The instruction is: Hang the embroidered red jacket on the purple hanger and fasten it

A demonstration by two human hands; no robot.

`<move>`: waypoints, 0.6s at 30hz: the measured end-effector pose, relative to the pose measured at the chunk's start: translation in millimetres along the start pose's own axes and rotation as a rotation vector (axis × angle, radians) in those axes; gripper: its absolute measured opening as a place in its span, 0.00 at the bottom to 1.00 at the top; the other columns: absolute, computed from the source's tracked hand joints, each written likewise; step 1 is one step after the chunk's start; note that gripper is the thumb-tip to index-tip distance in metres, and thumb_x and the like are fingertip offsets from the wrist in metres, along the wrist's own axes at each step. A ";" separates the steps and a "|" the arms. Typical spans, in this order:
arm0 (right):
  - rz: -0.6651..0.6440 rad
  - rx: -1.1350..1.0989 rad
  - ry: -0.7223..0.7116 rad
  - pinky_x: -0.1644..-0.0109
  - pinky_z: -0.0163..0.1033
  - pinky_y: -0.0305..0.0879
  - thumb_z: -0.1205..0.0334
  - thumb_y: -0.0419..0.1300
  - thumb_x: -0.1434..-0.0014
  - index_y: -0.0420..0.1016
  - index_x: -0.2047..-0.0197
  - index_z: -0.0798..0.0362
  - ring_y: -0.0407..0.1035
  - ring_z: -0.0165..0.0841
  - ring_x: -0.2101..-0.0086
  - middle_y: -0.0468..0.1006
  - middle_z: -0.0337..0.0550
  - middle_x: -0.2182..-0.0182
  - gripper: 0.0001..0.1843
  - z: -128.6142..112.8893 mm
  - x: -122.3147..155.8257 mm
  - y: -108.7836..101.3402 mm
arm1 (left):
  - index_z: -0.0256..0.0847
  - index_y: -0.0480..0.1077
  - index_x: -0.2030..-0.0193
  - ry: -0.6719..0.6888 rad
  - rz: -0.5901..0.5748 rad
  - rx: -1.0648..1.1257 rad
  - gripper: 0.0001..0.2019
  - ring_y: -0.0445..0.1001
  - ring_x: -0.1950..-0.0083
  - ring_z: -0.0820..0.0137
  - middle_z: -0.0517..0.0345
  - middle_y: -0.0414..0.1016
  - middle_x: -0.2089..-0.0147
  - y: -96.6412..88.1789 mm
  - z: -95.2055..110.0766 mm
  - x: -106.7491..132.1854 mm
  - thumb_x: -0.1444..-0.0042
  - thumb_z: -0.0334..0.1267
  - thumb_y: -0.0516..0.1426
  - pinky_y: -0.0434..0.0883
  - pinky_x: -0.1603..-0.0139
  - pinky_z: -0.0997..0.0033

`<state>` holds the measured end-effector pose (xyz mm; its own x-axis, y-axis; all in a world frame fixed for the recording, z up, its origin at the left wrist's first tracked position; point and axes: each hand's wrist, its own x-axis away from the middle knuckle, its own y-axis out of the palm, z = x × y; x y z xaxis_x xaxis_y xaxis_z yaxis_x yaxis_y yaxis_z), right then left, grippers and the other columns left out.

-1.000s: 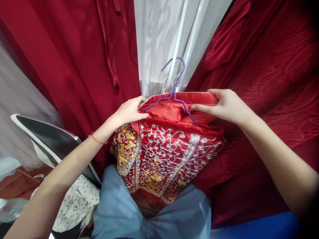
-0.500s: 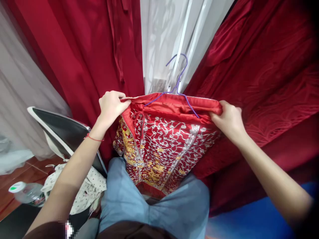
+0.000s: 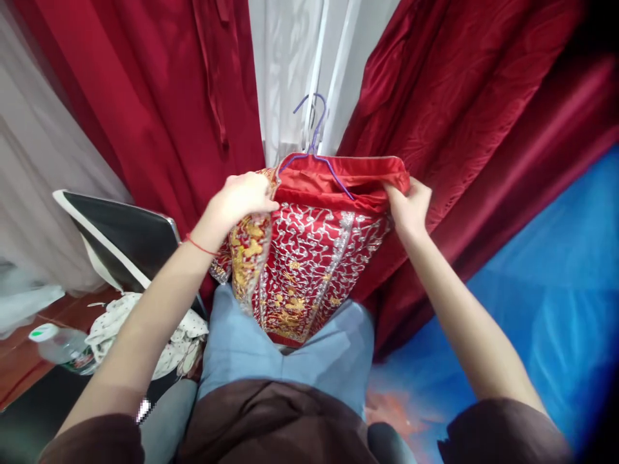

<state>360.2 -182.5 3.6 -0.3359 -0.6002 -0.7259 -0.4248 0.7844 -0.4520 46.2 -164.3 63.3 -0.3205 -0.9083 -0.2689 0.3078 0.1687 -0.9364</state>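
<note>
A red garment embroidered in silver and gold hangs in front of me on a purple wire hanger. My left hand is closed on the garment's upper left edge, folding the embroidered cloth inward. At the upper right corner, my right hand grips the red waistband. The hanger's hook rises above the waistband against a white curtain. The garment's hem falls over my grey-blue trousers.
Dark red drapes hang left and right of the white curtain. A dark tilted board stands at the left, with a spotted white cloth and a plastic bottle on the floor. A blue sheet lies at the right.
My left hand has moved right along the top edge, folding the garment's left side inward. The right hand stays on the right corner. The view has shifted, showing more blue sheet.
</note>
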 end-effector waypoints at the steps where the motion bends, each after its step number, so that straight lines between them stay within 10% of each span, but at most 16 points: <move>1: -0.013 -0.056 -0.005 0.59 0.45 0.66 0.51 0.50 0.37 0.72 0.59 0.53 0.69 0.41 0.63 0.76 0.49 0.64 0.16 -5.5 6.6 2.1 | 0.39 0.77 0.67 0.067 0.059 0.006 0.12 0.75 0.55 0.56 0.51 0.77 0.69 9.1 13.9 7.1 0.48 0.47 0.62 0.66 0.53 0.62; 7: -0.255 -0.203 -0.145 0.55 0.40 0.66 0.45 0.52 0.36 0.68 0.63 0.48 0.67 0.37 0.61 0.77 0.44 0.63 0.15 -58.0 36.6 -4.2 | 0.30 0.72 0.46 0.623 0.331 0.012 0.27 0.68 0.43 0.52 0.37 0.74 0.46 60.9 67.2 10.5 0.38 0.55 0.54 0.61 0.38 0.53; 18: -0.132 -0.020 -0.123 0.67 0.36 0.58 0.62 0.61 0.46 0.77 0.66 0.55 0.63 0.30 0.77 0.74 0.39 0.79 0.06 -31.8 39.5 -47.8 | 0.36 0.72 0.55 0.839 0.372 0.052 0.22 0.68 0.42 0.58 0.46 0.75 0.50 91.4 20.1 -32.8 0.34 0.55 0.50 0.63 0.42 0.59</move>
<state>340.5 -248.8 13.0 -0.1716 -0.6732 -0.7193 -0.4754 0.6961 -0.5380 102.8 -126.8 -8.9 -0.7316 -0.2197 -0.6453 0.5547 0.3585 -0.7509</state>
